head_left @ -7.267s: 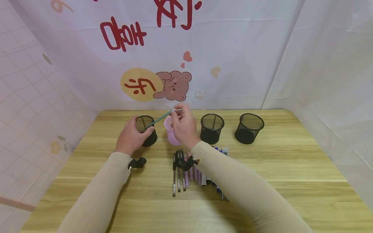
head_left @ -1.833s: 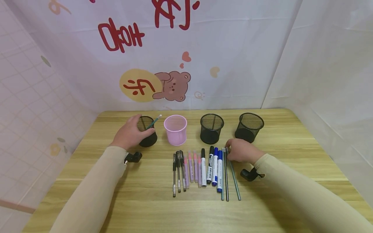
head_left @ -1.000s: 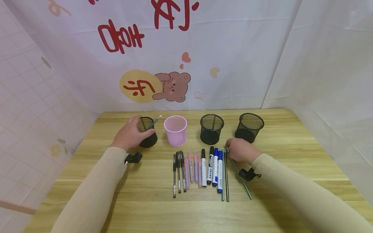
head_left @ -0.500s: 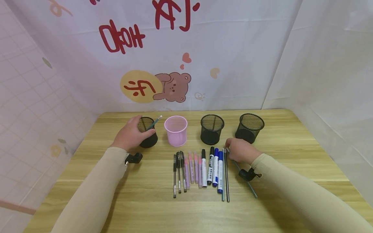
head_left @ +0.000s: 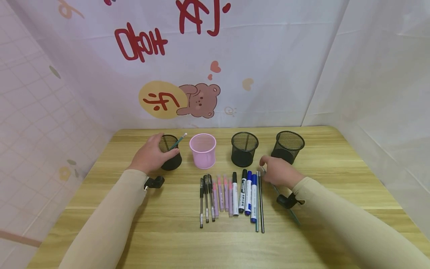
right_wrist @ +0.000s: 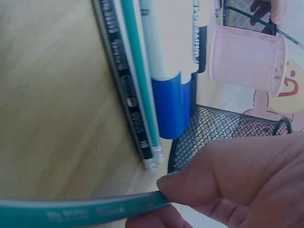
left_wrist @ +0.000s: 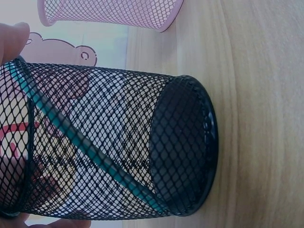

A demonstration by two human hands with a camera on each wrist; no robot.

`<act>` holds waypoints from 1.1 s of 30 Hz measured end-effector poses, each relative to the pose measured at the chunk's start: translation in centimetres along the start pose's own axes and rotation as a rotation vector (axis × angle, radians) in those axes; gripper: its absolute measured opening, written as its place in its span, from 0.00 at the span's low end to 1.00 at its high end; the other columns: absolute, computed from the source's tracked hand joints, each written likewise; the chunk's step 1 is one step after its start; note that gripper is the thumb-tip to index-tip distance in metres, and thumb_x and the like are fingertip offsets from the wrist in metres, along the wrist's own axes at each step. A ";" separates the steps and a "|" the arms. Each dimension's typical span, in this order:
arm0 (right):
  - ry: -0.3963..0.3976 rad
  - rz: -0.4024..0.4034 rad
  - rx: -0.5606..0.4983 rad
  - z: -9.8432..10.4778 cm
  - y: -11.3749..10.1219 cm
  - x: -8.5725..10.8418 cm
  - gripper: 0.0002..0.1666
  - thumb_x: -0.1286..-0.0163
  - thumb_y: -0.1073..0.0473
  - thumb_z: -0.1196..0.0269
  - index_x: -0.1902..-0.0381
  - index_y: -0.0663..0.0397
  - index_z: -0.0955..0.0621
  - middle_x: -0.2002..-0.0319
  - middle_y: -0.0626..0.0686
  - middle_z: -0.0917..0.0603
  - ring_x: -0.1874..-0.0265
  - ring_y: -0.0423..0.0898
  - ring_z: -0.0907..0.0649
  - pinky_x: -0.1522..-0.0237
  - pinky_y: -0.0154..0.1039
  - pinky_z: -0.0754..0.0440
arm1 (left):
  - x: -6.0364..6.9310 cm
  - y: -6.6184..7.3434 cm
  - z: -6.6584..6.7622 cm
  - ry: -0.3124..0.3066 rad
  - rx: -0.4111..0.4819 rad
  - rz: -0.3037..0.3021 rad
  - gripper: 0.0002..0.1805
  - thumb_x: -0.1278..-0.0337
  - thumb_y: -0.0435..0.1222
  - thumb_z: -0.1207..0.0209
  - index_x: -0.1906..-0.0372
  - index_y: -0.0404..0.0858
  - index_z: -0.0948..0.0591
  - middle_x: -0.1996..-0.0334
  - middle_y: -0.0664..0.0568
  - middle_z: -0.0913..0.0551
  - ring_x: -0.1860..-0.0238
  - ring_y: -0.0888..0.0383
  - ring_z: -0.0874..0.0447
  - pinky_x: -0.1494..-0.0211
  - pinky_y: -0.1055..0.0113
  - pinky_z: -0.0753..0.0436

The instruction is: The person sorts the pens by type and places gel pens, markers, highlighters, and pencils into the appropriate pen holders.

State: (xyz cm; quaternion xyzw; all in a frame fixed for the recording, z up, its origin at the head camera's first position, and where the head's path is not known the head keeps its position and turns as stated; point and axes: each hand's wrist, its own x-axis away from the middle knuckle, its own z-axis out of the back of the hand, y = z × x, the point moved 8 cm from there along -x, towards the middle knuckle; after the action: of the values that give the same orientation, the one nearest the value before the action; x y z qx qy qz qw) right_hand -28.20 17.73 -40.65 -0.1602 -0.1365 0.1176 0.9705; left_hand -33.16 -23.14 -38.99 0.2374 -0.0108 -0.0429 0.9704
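Note:
My left hand [head_left: 150, 155] grips the leftmost black mesh pen holder [head_left: 172, 163] near its rim. Inside that holder leans a green pencil [left_wrist: 85, 145], its white eraser end sticking out above the rim in the head view. Over at the right, my right hand [head_left: 280, 172] pinches another green pencil [right_wrist: 85, 211] between thumb and fingers close to its eraser end. This pencil slants back under the wrist, partly hidden by the wrist camera. Just left of the right hand lie a dark pencil [head_left: 261, 209] and a green pencil [right_wrist: 140, 71], side by side.
A pink mesh holder [head_left: 203, 158] and two black mesh holders [head_left: 243, 157] [head_left: 285, 154] stand along the back. In front lie black gel pens [head_left: 206, 201], pink highlighters [head_left: 220, 194], black-capped markers [head_left: 242, 194] and blue-capped markers [head_left: 253, 198]. A printed cloth [head_left: 268, 56] hangs behind the table.
A pencil the right hand held over the leftmost holder now leans inside it. The right hand has moved right, taken another pencil, swung its far end rightward and slightly raised it. Left hand stays.

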 end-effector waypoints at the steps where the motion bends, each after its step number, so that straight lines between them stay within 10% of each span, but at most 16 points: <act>1: 0.001 0.001 -0.002 0.1 -0.1 0.0 0.26 0.37 0.64 0.35 0.40 0.61 0.23 0.68 0.54 0.17 0.72 0.48 0.22 0.68 0.39 0.26 | 0.0 0.0 0.0 -0.001 0.000 0.001 0.65 0.46 0.80 0.47 0.17 0.37 0.44 0.18 0.36 0.41 0.22 0.32 0.36 0.27 0.31 0.30; 17: 0.037 0.023 -0.103 2.5 -1.6 1.1 0.28 0.31 0.61 0.39 0.33 0.59 0.25 0.71 0.52 0.18 0.79 0.45 0.24 0.74 0.39 0.26 | 0.0 0.1 0.1 0.007 0.000 0.010 0.65 0.46 0.80 0.47 0.16 0.38 0.44 0.18 0.36 0.41 0.22 0.32 0.36 0.26 0.31 0.30; 33: 0.297 0.101 -0.353 5.7 -3.2 2.0 0.25 0.29 0.64 0.42 0.35 0.54 0.26 0.64 0.55 0.13 0.78 0.44 0.23 0.74 0.39 0.25 | 0.1 0.2 0.1 0.002 0.002 0.010 0.66 0.46 0.80 0.47 0.16 0.38 0.44 0.18 0.36 0.41 0.22 0.31 0.37 0.26 0.31 0.31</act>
State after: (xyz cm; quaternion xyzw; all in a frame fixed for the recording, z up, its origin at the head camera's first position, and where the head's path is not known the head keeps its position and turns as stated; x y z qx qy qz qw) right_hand -27.42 16.97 -33.92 -0.3495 -0.0027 0.1154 0.9298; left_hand -33.06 -23.04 -38.85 0.2383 -0.0108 -0.0377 0.9704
